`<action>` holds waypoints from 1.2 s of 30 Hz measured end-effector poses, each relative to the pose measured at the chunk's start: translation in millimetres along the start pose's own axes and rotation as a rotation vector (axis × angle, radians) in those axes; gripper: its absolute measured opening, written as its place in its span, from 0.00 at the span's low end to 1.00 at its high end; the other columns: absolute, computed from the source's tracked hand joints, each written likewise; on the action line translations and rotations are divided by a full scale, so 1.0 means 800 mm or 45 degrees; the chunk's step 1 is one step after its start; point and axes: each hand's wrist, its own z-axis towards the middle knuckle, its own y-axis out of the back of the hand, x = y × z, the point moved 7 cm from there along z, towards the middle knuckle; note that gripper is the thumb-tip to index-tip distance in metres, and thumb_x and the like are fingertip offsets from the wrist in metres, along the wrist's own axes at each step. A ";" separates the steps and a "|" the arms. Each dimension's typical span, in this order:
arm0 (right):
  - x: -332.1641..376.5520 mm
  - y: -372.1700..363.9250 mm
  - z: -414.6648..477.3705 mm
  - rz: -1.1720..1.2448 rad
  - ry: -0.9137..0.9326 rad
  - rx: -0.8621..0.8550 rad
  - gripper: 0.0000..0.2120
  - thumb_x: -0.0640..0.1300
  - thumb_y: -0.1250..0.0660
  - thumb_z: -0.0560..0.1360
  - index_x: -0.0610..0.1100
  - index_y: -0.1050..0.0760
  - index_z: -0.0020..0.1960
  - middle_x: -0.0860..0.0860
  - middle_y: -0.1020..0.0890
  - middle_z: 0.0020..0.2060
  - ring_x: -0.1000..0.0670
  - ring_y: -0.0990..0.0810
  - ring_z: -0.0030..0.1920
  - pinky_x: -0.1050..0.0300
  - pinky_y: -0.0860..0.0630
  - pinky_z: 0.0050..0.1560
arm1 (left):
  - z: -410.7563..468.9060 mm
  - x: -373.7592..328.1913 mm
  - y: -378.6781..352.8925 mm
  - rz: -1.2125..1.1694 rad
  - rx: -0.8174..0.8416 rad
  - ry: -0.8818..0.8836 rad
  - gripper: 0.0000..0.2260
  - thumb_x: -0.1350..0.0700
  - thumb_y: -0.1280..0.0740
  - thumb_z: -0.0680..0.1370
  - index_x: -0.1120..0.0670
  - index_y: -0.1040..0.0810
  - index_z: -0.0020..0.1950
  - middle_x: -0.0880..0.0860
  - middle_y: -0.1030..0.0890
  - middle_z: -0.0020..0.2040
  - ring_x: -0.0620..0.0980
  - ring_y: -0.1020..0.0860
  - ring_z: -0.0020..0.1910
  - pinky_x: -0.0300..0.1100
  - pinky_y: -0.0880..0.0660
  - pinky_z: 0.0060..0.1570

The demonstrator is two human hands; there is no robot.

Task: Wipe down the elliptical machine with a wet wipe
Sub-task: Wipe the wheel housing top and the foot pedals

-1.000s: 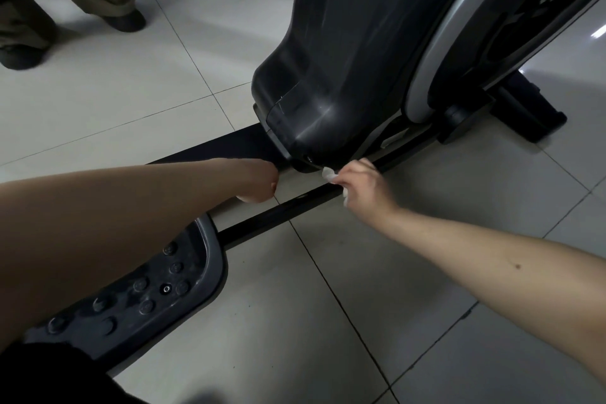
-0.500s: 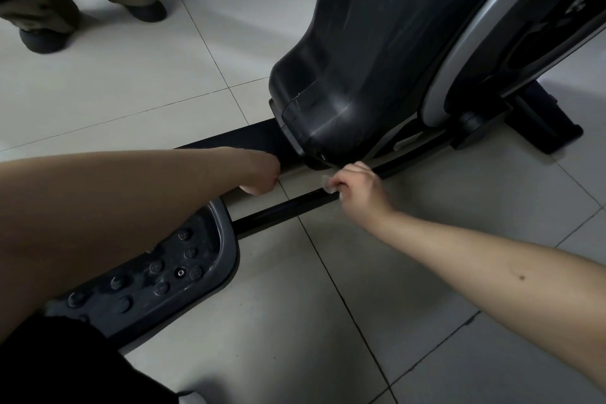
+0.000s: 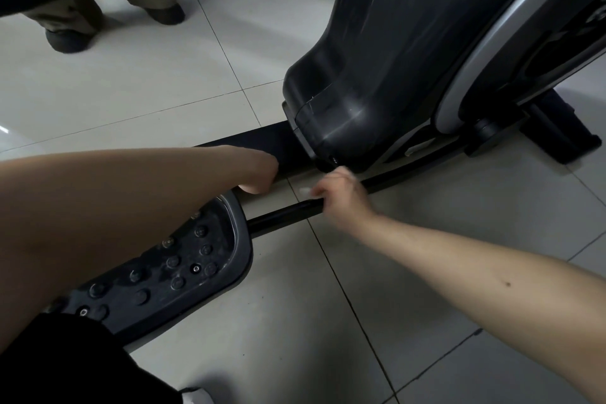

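Note:
The elliptical machine's black housing (image 3: 377,69) stands on the tiled floor, with a silver-rimmed flywheel cover on its right. A thin black pedal bar (image 3: 282,215) runs from under the housing to the studded foot pedal (image 3: 183,269) at lower left. My right hand (image 3: 344,200) grips a white wet wipe (image 3: 305,190) and presses it on that bar just below the housing; the hand is motion-blurred. My left hand (image 3: 259,170) reaches to the flat black base beam (image 3: 262,143). Its fingers curl under out of sight, so what they hold stays hidden.
Another person's legs and dark shoes (image 3: 67,39) stand at the upper left. The machine's black stabiliser foot (image 3: 570,138) sticks out at the right. Pale floor tiles (image 3: 328,321) surround the machine. A dark sleeve fills the lower left corner.
My right hand has slid with the wipe down the pedal bar, away from the housing's lower edge. My left hand stays by the base beam. The view has shifted slightly.

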 end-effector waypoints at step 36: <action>-0.130 0.064 -0.010 -0.252 -0.081 -0.402 0.18 0.23 0.36 0.67 0.36 0.15 0.50 0.44 0.15 0.43 0.38 0.21 0.48 0.47 0.20 0.49 | 0.028 0.013 -0.022 -0.114 0.037 0.046 0.15 0.59 0.42 0.81 0.57 0.19 0.60 0.56 0.18 0.56 0.57 0.19 0.54 0.48 0.21 0.54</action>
